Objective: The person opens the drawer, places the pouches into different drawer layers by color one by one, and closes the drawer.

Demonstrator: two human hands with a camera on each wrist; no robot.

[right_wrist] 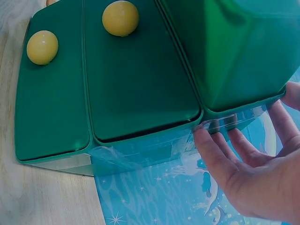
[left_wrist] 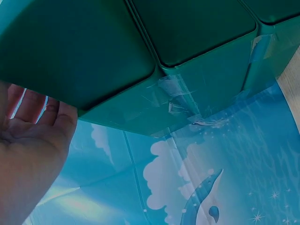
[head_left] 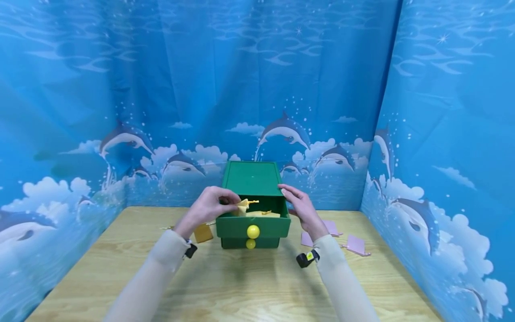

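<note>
A green drawer cabinet stands on the table with its top drawer pulled out. My left hand is over the drawer's left side and pinches a small pale yellow drawstring pouch. Another pale yellow pouch lies inside the drawer. On the cabinet's right side rests my right hand, its fingers extended along the wall near the top edge, as the right wrist view also shows. The left wrist view has the left hand beside the green drawer fronts, its fingertips hidden there.
A brown-orange pouch lies left of the cabinet on the wooden table. Several lilac pouches lie to the right. Yellow round knobs stick out of the drawer fronts. Blue dolphin-print curtains enclose the back and sides.
</note>
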